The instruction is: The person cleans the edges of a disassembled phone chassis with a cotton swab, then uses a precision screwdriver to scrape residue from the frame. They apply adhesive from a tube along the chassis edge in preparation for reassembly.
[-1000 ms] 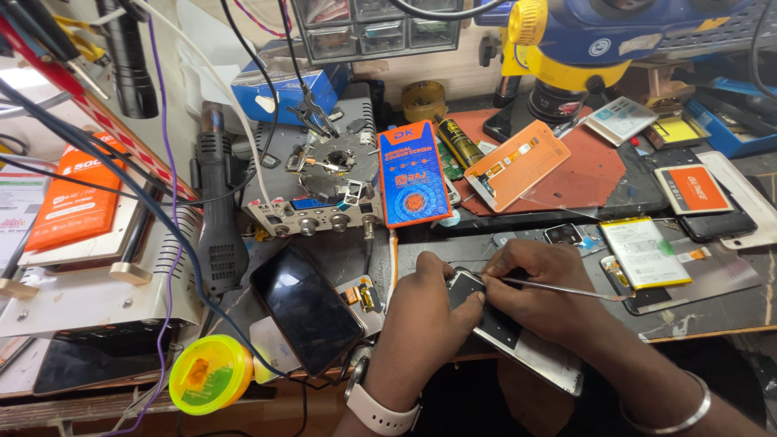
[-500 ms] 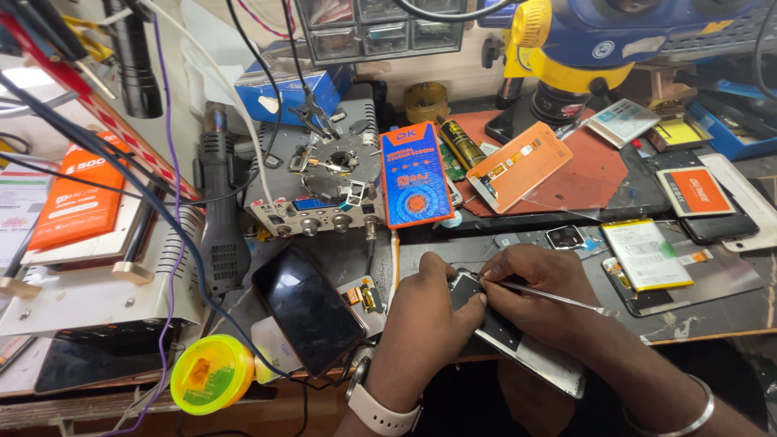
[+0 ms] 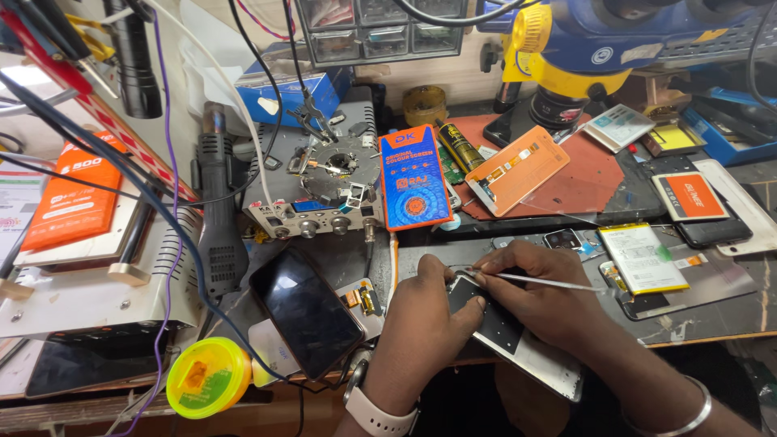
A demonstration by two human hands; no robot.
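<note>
My left hand [image 3: 425, 324] grips the near end of an opened phone body [image 3: 518, 344] that lies on the dark work mat at the bench's front edge. My right hand [image 3: 538, 295] rests over the same phone and pinches thin metal tweezers [image 3: 550, 282], whose tips point left to the phone's top corner beside my left thumb. A white watch sits on my left wrist and a metal bangle on my right. Much of the phone is hidden under both hands.
A loose black phone screen [image 3: 306, 311] lies left of my hands. Beyond it stand a hot-air gun [image 3: 218, 218], a grey repair station [image 3: 328, 190], an orange-blue box [image 3: 414, 178], batteries [image 3: 643, 257], a blue-yellow microscope [image 3: 583, 57] and a yellow flux tub [image 3: 208, 376].
The camera has shifted slightly. My hands stay on the phone, and the tweezers have tilted a little while their tips remain at the phone's top corner.
</note>
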